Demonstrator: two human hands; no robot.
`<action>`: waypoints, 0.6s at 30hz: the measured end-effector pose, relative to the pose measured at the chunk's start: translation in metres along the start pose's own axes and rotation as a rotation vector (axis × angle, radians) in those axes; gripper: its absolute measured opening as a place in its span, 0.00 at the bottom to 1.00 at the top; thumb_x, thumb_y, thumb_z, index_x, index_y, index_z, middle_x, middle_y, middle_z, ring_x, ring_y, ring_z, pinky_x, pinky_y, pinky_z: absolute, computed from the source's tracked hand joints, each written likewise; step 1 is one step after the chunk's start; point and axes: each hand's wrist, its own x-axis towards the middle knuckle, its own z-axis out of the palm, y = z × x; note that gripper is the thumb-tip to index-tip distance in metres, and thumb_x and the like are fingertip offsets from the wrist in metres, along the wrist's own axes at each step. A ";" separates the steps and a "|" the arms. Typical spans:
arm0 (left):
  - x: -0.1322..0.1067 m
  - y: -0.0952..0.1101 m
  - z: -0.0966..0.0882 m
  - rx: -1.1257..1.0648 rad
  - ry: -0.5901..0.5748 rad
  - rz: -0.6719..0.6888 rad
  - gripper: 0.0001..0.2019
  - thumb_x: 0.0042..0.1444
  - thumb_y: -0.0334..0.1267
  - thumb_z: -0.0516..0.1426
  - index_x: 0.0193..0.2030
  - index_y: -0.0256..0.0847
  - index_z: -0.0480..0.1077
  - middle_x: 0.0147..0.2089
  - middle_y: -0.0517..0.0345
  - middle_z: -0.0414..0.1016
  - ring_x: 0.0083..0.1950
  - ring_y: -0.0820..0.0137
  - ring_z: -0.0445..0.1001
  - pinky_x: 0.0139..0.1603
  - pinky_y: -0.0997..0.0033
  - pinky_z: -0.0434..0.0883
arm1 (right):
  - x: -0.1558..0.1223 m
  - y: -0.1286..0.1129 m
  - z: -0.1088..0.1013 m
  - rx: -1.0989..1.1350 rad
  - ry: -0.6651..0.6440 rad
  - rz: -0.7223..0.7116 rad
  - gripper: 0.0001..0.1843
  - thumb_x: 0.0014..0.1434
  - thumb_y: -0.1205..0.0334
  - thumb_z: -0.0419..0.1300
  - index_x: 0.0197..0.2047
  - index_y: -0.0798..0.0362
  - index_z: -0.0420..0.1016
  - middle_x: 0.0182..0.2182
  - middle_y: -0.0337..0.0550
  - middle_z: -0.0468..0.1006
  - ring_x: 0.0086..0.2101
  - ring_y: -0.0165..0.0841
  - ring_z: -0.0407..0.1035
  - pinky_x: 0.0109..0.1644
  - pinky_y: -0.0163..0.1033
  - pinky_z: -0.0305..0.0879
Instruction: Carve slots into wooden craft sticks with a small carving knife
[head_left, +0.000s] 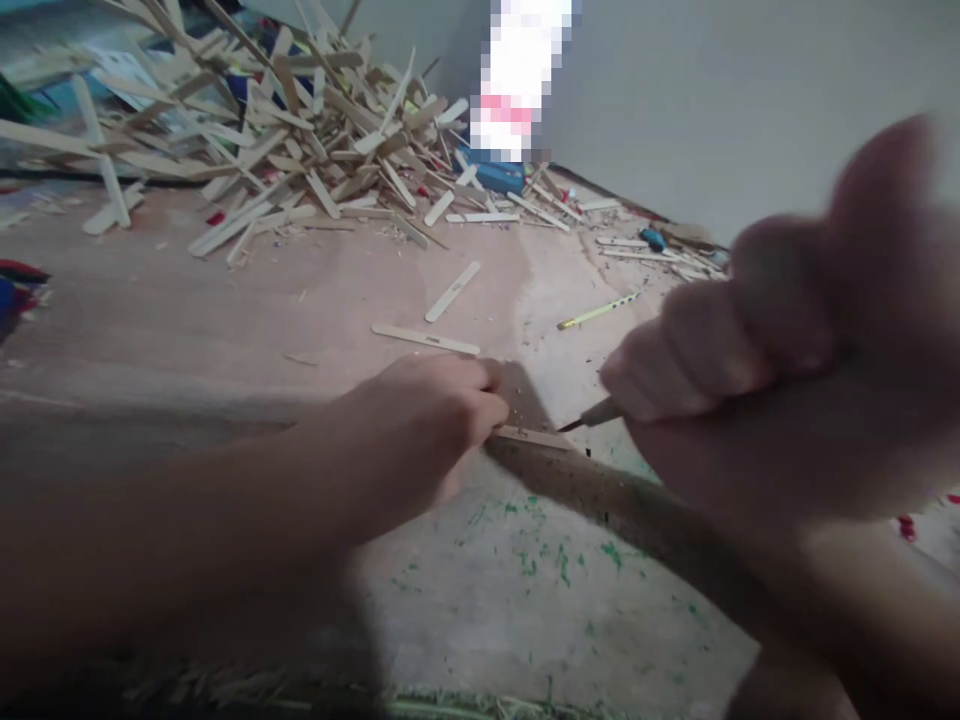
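My left hand (442,410) is closed on one end of a wooden craft stick (536,437), pressing it down on the board. The stick's other end sticks out to the right. In a fist with the thumb raised, my right hand (750,340) grips an awl-like tool (596,413) with a thin dark point. That point meets the stick near its free end, or sits just above it; I cannot tell which. Most of the tool's handle is hidden in the fist. Two loose craft sticks, one flat (425,340) and one slanted (453,291), lie just beyond my left hand.
A large heap of craft sticks (300,140) covers the back left. Behind it a blue object (491,172) stands near the wall. A yellow pencil-like stick with dark marks (598,311) lies right of centre. Green marks (555,560) dot the wooden board (480,610).
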 end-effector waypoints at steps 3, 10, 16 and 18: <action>-0.001 -0.001 0.001 0.023 0.014 -0.012 0.13 0.75 0.22 0.63 0.44 0.43 0.86 0.45 0.54 0.87 0.45 0.61 0.85 0.47 0.63 0.80 | 0.010 0.000 -0.017 -0.083 0.111 -0.091 0.62 0.75 0.39 0.82 0.13 0.52 0.39 0.13 0.33 0.38 0.14 0.23 0.38 0.18 0.39 0.42; -0.013 0.012 -0.010 0.004 0.035 0.090 0.18 0.77 0.19 0.57 0.56 0.43 0.85 0.56 0.53 0.91 0.54 0.59 0.89 0.59 0.59 0.85 | 0.000 0.046 -0.076 -0.403 -0.008 -0.356 0.28 0.81 0.44 0.77 0.29 0.46 0.86 0.25 0.38 0.74 0.29 0.33 0.67 0.34 0.42 0.62; -0.011 0.021 -0.026 -0.002 0.010 0.050 0.20 0.85 0.25 0.55 0.43 0.46 0.84 0.50 0.55 0.91 0.44 0.66 0.85 0.48 0.64 0.82 | -0.019 0.033 -0.135 -0.793 -0.315 -0.220 0.20 0.83 0.42 0.78 0.39 0.42 0.98 0.27 0.40 0.89 0.23 0.31 0.77 0.25 0.35 0.66; -0.007 0.018 -0.029 -0.003 -0.023 0.031 0.22 0.86 0.26 0.54 0.44 0.46 0.85 0.52 0.56 0.92 0.44 0.66 0.86 0.47 0.66 0.82 | -0.029 0.037 -0.146 -0.805 -0.348 -0.289 0.07 0.79 0.51 0.80 0.52 0.39 1.03 0.41 0.45 0.99 0.32 0.38 0.91 0.30 0.35 0.79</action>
